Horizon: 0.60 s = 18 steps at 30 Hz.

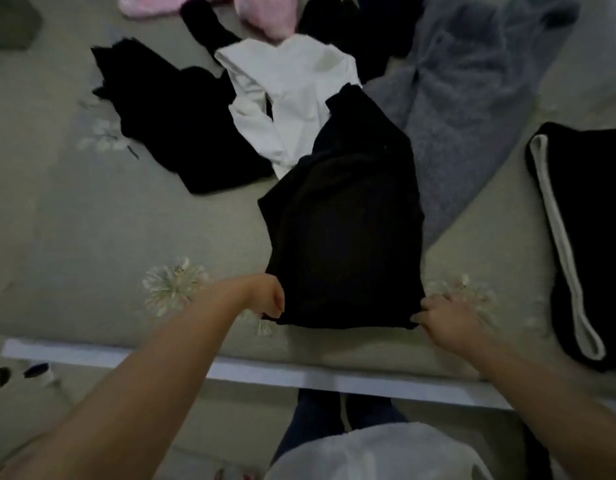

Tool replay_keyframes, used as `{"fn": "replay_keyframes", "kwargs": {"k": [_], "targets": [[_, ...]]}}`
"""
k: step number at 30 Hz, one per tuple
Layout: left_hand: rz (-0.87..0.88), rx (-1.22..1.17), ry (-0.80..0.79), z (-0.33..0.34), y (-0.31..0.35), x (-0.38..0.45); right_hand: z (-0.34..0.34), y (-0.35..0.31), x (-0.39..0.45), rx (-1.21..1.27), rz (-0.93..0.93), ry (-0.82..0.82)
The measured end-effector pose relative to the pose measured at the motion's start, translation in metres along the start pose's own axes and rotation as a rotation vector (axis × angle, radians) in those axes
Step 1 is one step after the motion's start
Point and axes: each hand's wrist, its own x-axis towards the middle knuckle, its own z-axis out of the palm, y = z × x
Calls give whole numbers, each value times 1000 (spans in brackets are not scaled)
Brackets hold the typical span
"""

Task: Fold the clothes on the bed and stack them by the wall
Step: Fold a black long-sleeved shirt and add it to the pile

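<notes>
Left hand: forearm reaching in from the lower left, bare, wrist bent; fingers curled and pinching the near left corner of the black garment.

Right hand: forearm reaching in from the lower right, bare; fingers curled, gripping the near right corner of the same garment, knuckles up.

Black garment: lying on the bed between the two hands, its near hem stretched from one hand to the other just inside the bed's near edge; the body of the cloth runs away from the person and its far end lies over a white garment. No label or writing can be read on it.

Bed: pale green cover with white flower print, one flower just beside each hand; a white frame edge runs along the near side.

Other clothes on the bed: a second black piece to the left of the white one; a grey fuzzy garment to the right, touching the held piece; pink items at the far edge; a black garment with a white stripe well apart at the right.
</notes>
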Motion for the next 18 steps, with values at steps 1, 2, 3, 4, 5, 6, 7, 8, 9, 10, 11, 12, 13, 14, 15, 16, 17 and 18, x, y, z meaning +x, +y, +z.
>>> {"fn": "replay_keyframes", "kwargs": {"k": [1,2,3,4,5,6,7,8,9,10,11,12,13,14,15,16,17,18], "targets": [[7,4,-60,6,4,11,10,0,1,-12,8,-49],[22,10,-83,8,7,23,18,0,5,-23,7,-95],[39,16,-72,8,10,34,25,1,10,-17,10,-144],[54,23,-19,7,14,45,28,3,15,14,32,-171],[59,22,74,3,17,56,29,5,22,85,75,-146],[59,5,191,-2,19,66,29,9,30,180,139,-69],[60,-25,330,-8,21,75,26,13,39,321,224,53],[71,-53,487,-16,24,84,22,17,48,474,304,190],[85,-78,638,-24,27,92,17,20,56,615,374,310],[102,-96,774,-33,31,99,11,20,64,714,428,377],[116,-106,885,-43,36,105,6,20,72,768,474,393],[133,-102,978,-53,41,112,1,18,79,801,516,386],[152,-78,1043,-64,46,119,-2,16,86,829,550,365],[169,-31,1084,-75,51,125,-3,13,92,853,572,334],[179,37,1107,-88,57,132,-3,9,96,871,592,305],[184,112,1120,-100,62,140,-3,6,99,886,614,291],[174,167,1114,-112,68,147,-2,3,100,897,633,306],[147,195,1095,-124,73,154,-1,1,100,911,642,354]]}}
